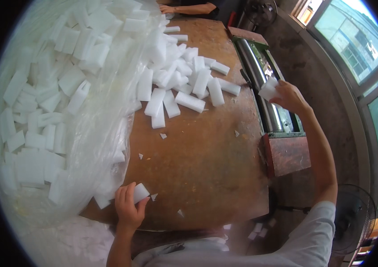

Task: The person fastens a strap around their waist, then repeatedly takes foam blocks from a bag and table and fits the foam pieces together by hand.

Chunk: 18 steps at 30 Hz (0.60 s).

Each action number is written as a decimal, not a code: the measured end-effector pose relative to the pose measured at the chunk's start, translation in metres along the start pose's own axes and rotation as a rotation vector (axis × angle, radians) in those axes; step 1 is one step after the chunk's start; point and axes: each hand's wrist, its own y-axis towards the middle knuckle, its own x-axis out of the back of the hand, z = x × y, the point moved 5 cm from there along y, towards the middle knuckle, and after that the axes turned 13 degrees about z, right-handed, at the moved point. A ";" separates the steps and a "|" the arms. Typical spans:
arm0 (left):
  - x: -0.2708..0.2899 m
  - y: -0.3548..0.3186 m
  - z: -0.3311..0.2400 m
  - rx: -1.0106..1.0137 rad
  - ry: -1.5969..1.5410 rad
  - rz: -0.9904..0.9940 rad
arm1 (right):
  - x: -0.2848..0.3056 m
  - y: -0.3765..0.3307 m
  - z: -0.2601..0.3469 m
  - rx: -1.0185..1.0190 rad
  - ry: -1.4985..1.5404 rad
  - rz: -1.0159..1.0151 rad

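Note:
My left hand (129, 205) is closed round a white foam block (140, 193) low over the near left part of the brown table (198, 164). Stretched out to the right, my right hand (290, 97) grips another white foam piece (269, 89) by its edge, over the shiny metal roller (266, 109) of a machine beside the table. The fingers of that hand are partly hidden behind the wrist. A loose pile of white foam blocks (190, 102) lies on the far middle of the table, apart from both hands.
A big clear plastic bag (109, 120) full of white foam blocks fills the left side. Small foam scraps (163, 136) dot the table. Another person's hand (167, 9) rests at the far edge. A fan (353, 218) stands at lower right, another fan (260, 11) farther back. Foam pieces (256, 230) lie on the floor.

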 end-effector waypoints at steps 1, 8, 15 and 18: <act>0.000 0.001 -0.001 0.007 0.005 -0.011 | -0.007 0.006 -0.007 -0.008 0.014 0.007; -0.001 0.003 0.000 0.067 0.001 -0.025 | -0.051 0.011 -0.027 0.087 0.079 0.086; 0.012 -0.008 0.007 0.050 -0.226 -0.173 | -0.043 -0.095 -0.065 -0.153 -0.177 0.297; 0.008 -0.014 0.021 0.054 -0.569 -0.224 | -0.008 -0.106 -0.012 -0.289 0.059 -0.199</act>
